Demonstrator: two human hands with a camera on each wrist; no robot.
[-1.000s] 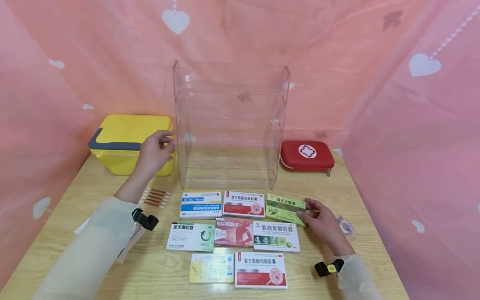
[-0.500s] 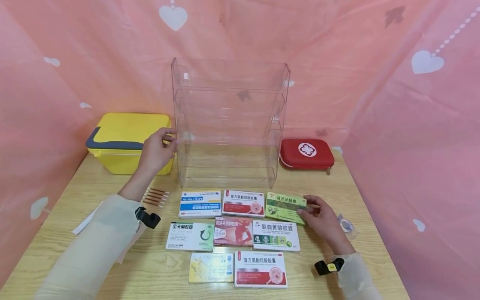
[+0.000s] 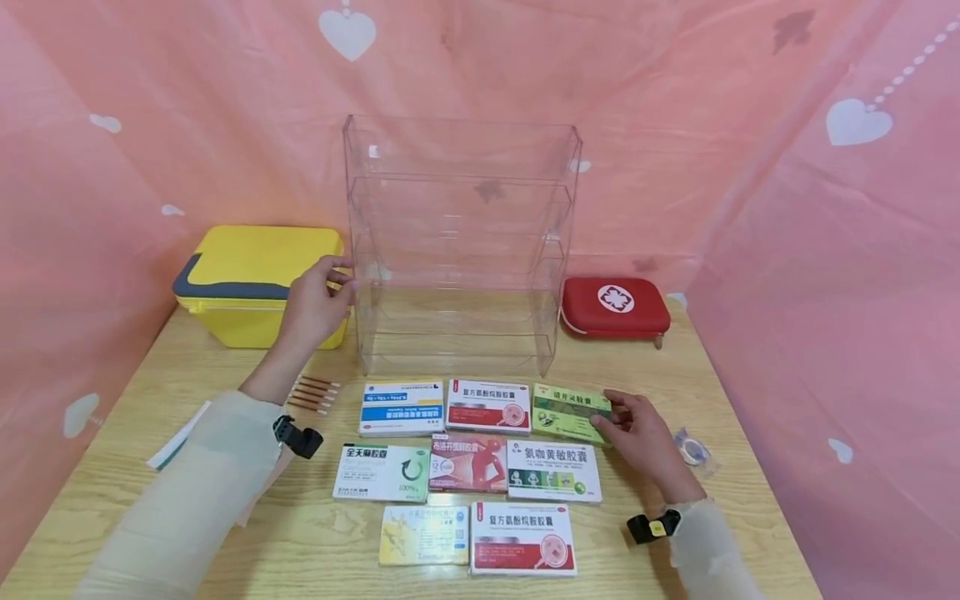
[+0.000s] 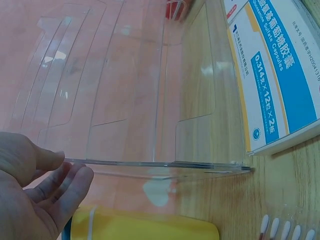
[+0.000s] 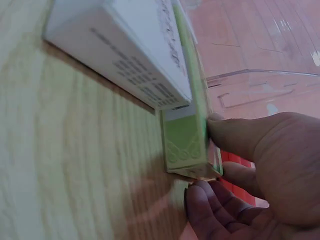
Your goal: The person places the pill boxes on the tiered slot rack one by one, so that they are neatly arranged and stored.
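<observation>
Head view: left hand (image 3: 315, 302) is at the left front edge of the clear acrylic rack (image 3: 459, 250), thumb and fingers loosely curled around that side wall. Over the last second it has barely shifted, only closing in slightly on the edge. Looks like it's steadying the rack. Right hand (image 3: 637, 433) sits on the right end of the green box (image 3: 572, 412), thumb on the top edge and fingers at the near side, pinching the end. The box is still flat on the table (image 3: 750, 517), in the same spot, at the right of the back row of medicine boxes. Read: the grip is set but the lift has not started.

Other boxes: blue-white box (image 3: 401, 408), red-white box (image 3: 488, 406), green-arrow box (image 3: 381, 472), pink box (image 3: 468, 463), another white box (image 3: 553, 471), yellow box (image 3: 423, 535) and a second red-white box (image 3: 522, 539) nearest the camera.

Left wrist view: fingers (image 4: 65, 187) are together, lightly bent, touching the rack's thin edge (image 4: 160, 163). The thumb is on the other side. The blue-white box (image 4: 272, 75) lies just beside the rack, with cotton swabs (image 4: 285, 230) at the bottom right.

Right wrist view: thumb and fingers (image 5: 235, 137) clamp the green box's end face (image 5: 185, 140), which rests on the wood against a white box (image 5: 125, 45).

Surroundings: light wood table, pink heart-print fabric (image 3: 825, 208) on all sides. A yellow case (image 3: 255, 283) sits at the back left and a red first-aid pouch (image 3: 615, 307) at the back right. Swabs (image 3: 311, 393) lie near the left forearm, and a small wrapped roll (image 3: 690, 450) lies right of the right hand.
</observation>
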